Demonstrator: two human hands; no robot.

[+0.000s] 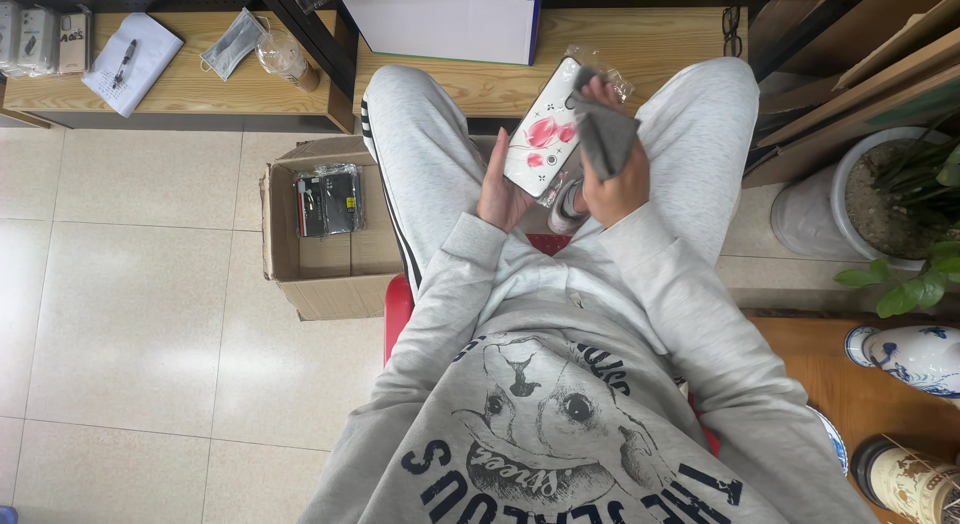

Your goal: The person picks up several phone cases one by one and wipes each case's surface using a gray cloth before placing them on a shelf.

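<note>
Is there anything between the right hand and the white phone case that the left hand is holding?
Yes. A grey cloth lies between the right hand and the white phone case with pink flowers. The right hand presses the cloth against the case's right edge. The left hand holds the case directly from below.

One head-worn camera looks steeply down, close over the red stool [398,309], with the wooden shelf [640,44] beyond it

The white flower-printed phone case [545,132] sits between the left hand [500,189] and the right hand [612,179], above the lap. The open brown cardboard box [325,274] stands on the floor to the left, before the wooden table [190,84].
</note>
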